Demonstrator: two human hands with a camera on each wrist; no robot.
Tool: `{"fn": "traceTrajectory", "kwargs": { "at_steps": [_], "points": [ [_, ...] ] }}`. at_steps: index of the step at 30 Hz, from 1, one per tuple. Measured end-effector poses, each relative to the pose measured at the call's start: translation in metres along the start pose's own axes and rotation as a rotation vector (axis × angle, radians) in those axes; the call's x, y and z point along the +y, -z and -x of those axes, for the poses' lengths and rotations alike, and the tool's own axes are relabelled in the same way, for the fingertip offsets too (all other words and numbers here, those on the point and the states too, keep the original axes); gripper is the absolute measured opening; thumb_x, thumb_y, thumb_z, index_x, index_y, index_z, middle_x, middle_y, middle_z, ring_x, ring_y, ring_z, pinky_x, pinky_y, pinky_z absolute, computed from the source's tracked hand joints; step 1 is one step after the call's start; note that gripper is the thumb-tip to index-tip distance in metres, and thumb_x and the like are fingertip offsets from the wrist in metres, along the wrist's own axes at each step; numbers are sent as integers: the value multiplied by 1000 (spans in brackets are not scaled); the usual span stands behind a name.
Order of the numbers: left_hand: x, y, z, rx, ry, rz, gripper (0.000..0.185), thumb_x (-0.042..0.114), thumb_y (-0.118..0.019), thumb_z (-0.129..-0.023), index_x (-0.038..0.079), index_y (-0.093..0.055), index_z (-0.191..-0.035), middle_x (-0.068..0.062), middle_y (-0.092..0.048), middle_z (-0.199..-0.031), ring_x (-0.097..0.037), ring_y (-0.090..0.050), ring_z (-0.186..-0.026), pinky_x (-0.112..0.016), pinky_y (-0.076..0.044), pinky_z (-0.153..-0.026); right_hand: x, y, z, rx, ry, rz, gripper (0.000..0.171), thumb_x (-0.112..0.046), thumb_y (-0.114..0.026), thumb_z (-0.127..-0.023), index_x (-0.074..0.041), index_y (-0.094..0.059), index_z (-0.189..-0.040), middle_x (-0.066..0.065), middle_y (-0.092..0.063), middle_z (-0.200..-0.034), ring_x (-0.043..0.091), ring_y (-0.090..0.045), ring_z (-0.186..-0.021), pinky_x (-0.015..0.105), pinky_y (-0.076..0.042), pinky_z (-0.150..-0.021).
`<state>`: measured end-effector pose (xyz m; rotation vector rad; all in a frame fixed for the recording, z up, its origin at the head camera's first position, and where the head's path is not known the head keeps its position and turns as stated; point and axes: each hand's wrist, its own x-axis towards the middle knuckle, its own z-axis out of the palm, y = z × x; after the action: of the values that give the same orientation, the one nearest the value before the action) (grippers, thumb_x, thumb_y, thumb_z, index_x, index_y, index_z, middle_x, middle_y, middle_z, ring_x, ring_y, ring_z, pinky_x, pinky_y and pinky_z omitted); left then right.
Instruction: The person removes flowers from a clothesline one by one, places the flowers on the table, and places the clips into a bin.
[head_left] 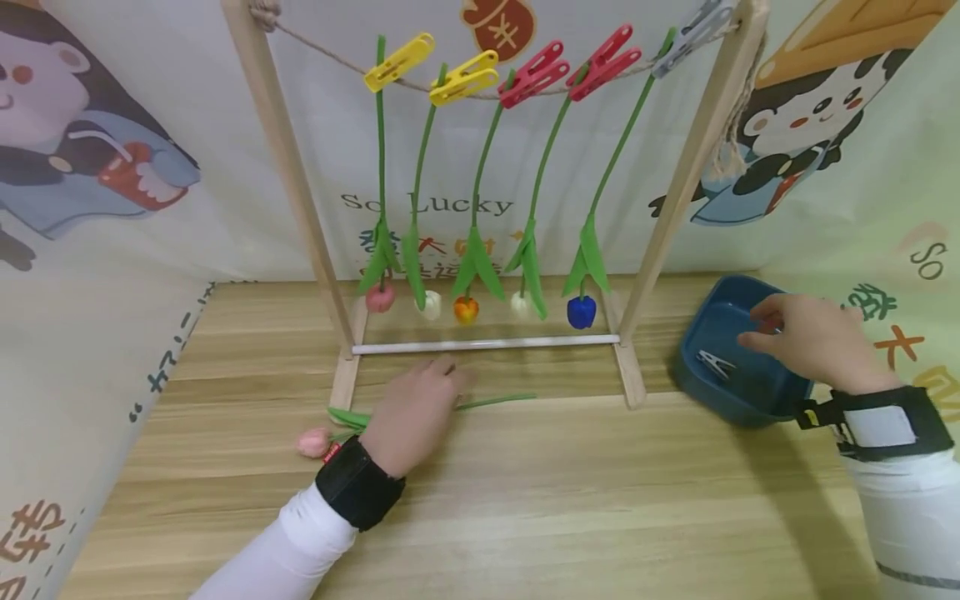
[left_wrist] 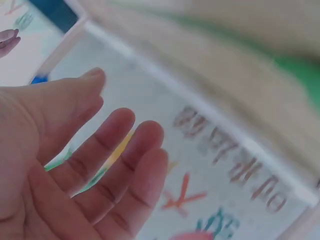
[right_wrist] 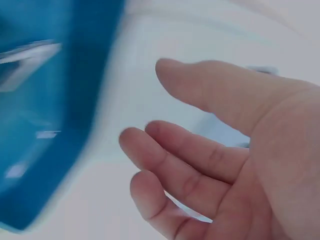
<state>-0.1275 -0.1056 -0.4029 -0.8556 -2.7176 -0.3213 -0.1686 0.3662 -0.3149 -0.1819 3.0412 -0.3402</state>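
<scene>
Pickup step: left hand (head_left: 411,410) open, empty, over the loose tulip (head_left: 315,442); right hand (head_left: 813,342) open, empty, above the grey peg (head_left: 714,363) in the bin (head_left: 693,367). Next probably needs both gripped.

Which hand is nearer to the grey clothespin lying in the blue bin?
Right. The right hand hovers open over the blue bin, just beside the grey clothespin. The left hand is far across the table, over the pink tulip and its stem.
</scene>
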Motion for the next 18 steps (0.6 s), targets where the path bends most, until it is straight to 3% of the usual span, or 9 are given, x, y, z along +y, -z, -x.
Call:
{"fn": "traceTrajectory", "kwargs": {
  "at_steps": [4,7,11,14,18],
  "points": [
    [-4,32,-2,162,18,31,24,6,-86,-89,7,-76,-111,-8,-69,-97,-28,-69,-87,-41,-60,-67,-42,37,9,90,60,54,49,-32,-74,-101,9,-66,-127,26,-73,-110,44,-66,-96,59,-44,-80],
    [-9,54,-5,319,24,62,26,9,-86,-90,4,-77,-114,-9,-70,-96,-28,-68,-83,-41,-59,-64,-77,58,15,190,141,72,43,-29,-76,-100,6,-69,-123,22,-74,-104,36,-65,-89,46,-50,-67],
    [-17,78,-13,498,53,142,23,6,-83,-93,-2,-75,-113,-16,-71,-98,-31,-67,-83,-42,-59,-70,-120,81,24,372,302,62,31,-21,-82,-95,2,-74,-115,16,-74,-92,29,-62,-79,33,-44,-56],
    [-23,92,-22,598,90,201,22,4,-79,-96,-5,-72,-115,-19,-70,-101,-33,-66,-83,-41,-58,-72,-150,98,26,517,459,40,26,-14,-85,-91,0,-77,-111,13,-75,-89,27,-62,-75,23,-38,-55],
    [-28,107,-34,689,133,270,28,4,-77,-98,-7,-68,-123,-22,-68,-107,-34,-64,-89,-42,-58,-75,-189,121,20,617,620,14,25,-14,-82,-94,0,-76,-114,13,-75,-94,25,-62,-79,21,-35,-63]
  ]
}}
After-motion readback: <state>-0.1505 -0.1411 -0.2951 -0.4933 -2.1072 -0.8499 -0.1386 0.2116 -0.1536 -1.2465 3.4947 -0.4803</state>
